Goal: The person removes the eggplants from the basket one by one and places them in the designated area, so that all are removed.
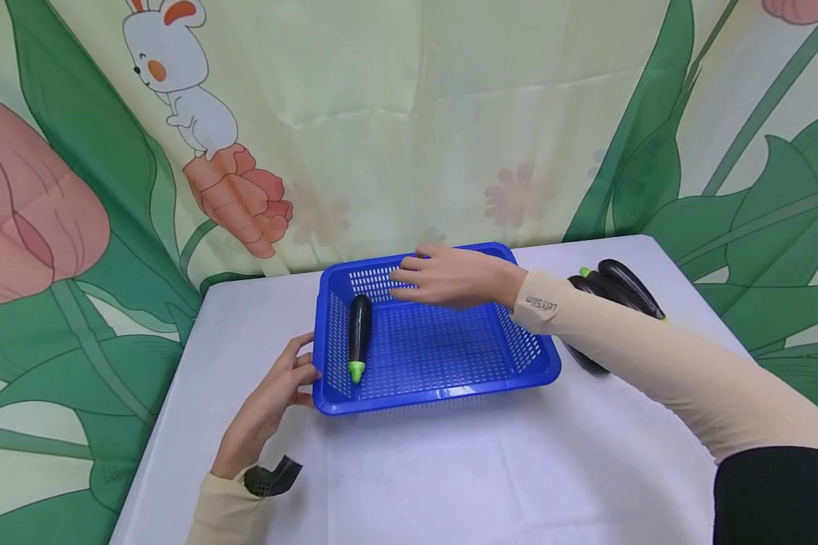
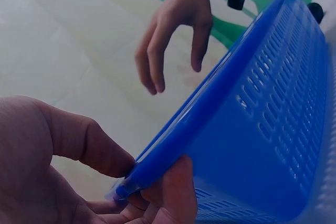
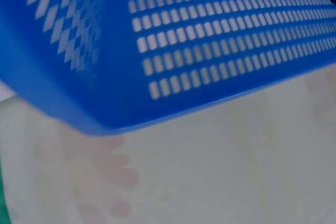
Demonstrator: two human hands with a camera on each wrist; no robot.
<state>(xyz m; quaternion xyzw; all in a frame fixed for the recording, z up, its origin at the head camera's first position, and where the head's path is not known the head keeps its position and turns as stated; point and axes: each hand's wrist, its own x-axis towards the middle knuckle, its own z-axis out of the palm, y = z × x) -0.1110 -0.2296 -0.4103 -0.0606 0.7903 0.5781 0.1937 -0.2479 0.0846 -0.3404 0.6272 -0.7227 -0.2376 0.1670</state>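
Note:
A blue plastic basket (image 1: 436, 333) with slotted walls stands on the table. Inside it, along the left wall, lies one dark eggplant (image 1: 360, 333) with its green stem end toward me. My left hand (image 1: 269, 401) grips the basket's left rim; the left wrist view shows the thumb (image 2: 100, 148) above the rim and fingers below it. Over the far part of the basket hovers my right hand (image 1: 450, 278), fingers loosely extended and nothing held. It appears in the left wrist view too, apart from the rim. The right wrist view shows only basket wall and backdrop.
Several more eggplants (image 1: 630, 286) lie on the table right of the basket, partly hidden behind the right sleeve (image 1: 627, 356). White cloth covers the table (image 1: 409, 477). A printed curtain (image 1: 354, 76) with flowers and a rabbit hangs directly behind it.

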